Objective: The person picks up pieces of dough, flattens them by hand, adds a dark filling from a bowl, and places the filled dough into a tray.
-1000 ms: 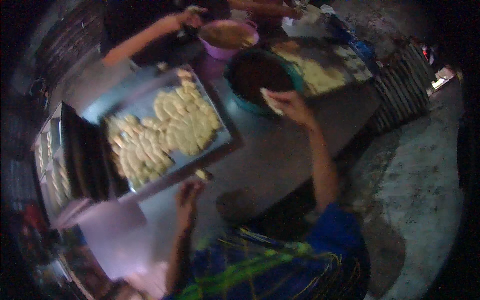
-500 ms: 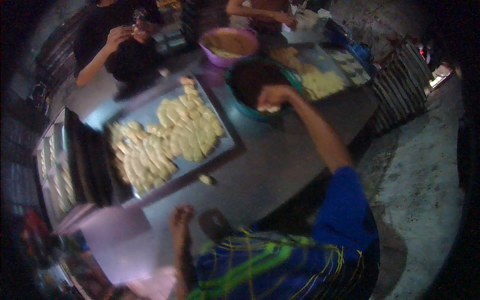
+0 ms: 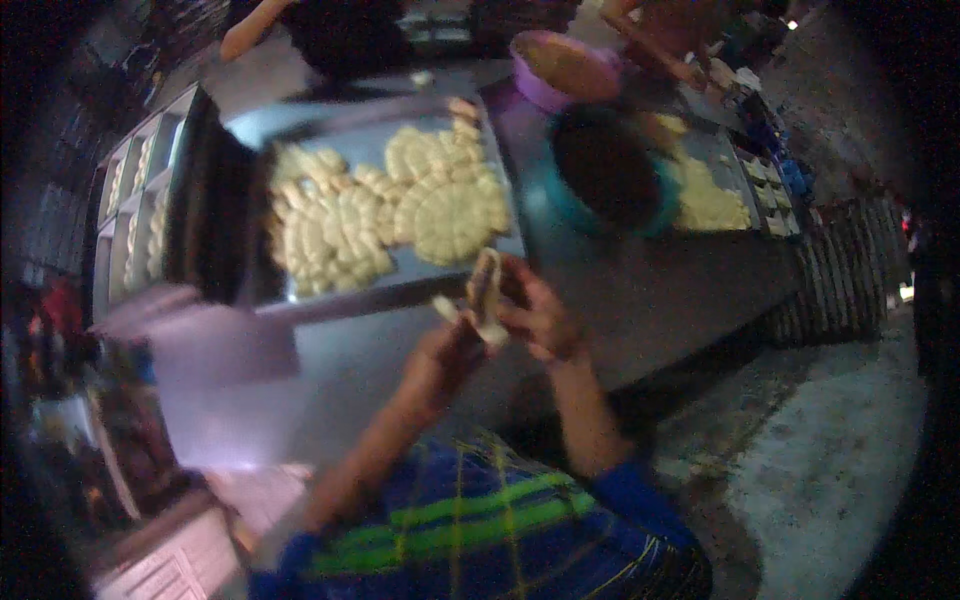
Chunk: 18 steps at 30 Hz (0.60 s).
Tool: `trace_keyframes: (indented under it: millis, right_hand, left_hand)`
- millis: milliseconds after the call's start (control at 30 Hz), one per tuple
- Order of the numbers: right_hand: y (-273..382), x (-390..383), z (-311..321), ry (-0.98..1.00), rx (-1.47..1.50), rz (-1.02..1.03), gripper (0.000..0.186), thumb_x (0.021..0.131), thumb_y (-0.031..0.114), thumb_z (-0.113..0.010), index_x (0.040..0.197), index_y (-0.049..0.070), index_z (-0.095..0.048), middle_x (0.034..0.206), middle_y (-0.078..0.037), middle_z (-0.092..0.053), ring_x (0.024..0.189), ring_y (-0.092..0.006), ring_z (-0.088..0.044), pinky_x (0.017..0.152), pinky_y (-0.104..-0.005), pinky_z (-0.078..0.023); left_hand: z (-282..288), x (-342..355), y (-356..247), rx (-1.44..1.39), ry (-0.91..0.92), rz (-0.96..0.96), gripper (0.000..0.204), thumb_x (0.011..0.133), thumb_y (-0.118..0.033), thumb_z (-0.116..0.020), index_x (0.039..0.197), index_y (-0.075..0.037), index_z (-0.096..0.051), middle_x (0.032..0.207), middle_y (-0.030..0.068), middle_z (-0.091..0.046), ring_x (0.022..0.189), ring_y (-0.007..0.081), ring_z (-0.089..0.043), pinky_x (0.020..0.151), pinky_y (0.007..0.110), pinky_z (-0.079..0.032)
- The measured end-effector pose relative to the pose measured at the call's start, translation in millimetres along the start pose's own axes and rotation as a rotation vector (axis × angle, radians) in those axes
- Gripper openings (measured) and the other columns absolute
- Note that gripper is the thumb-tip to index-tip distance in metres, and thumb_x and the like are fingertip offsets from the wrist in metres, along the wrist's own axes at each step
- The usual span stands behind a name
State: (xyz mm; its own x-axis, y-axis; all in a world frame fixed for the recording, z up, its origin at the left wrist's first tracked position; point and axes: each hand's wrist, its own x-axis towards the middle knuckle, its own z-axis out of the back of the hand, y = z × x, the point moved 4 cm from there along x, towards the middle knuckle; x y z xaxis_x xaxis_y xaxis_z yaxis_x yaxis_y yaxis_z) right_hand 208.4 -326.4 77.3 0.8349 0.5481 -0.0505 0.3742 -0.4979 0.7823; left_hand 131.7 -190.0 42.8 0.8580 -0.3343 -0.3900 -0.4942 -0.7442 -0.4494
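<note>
In front of my chest both hands come together over the table. My left hand (image 3: 448, 352) is closed on a pale piece of dough (image 3: 492, 332), opened out with a dark brown filling (image 3: 481, 285) along it. My right hand (image 3: 540, 312) grips the same dough from the other side, its fingers bent at the edge. A pale bit sticks out beside my left fingers. Just beyond my hands lies a metal tray (image 3: 400, 283) covered with several rows of pale dough pieces (image 3: 335, 225). Right of that tray stands a teal bowl (image 3: 655, 215) with dark contents.
A purple basin (image 3: 540, 92) stands behind the teal bowl. Flattened pale dough (image 3: 705, 195) lies on a second tray at the right. Compartmented trays (image 3: 130, 205) with dough pieces stand at the left. Two people's arms (image 3: 255, 30) show across the table.
My right hand has left the teal bowl and joined my left hand. My left hand has risen, and dough with dark filling is between both. The view has shifted.
</note>
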Motion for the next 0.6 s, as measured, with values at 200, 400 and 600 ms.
trace_keyframes:
  millis: [200,400,600]
  right_hand:
    - [-36,-15,-9,-0.129,0.092,0.055,0.063,0.089,0.000,-0.067,0.145,0.013,-0.041,0.131,-0.009,-0.058,0.114,-0.0206,-0.061,0.095,-0.0348,-0.053]
    - [-32,-26,-10,-0.157,-0.570,0.290,0.041,0.090,-0.002,-0.064,0.128,0.015,-0.063,0.134,-0.010,-0.056,0.113,-0.0211,-0.062,0.089,-0.0341,-0.057]
    - [-15,-37,-58,0.065,-1.676,0.736,0.042,0.085,0.004,-0.068,0.124,0.016,-0.066,0.126,-0.011,-0.060,0.106,-0.0260,-0.066,0.079,-0.0348,-0.059]
  left_hand:
    - [8,-19,-10,0.007,-0.112,-0.082,0.034,0.100,-0.037,-0.056,0.124,-0.012,-0.056,0.121,0.0021,-0.062,0.114,0.0177,-0.057,0.102,0.040,-0.044]
    - [2,-24,-29,-0.026,-0.145,-0.234,0.029,0.100,-0.034,-0.058,0.117,-0.010,-0.056,0.116,0.0048,-0.062,0.107,0.0169,-0.061,0.092,0.036,-0.050]
    - [11,-32,-51,0.388,-0.225,-0.446,0.021,0.092,-0.012,-0.070,0.109,-0.004,-0.060,0.102,0.0062,-0.067,0.093,0.0167,-0.064,0.083,0.032,-0.054]
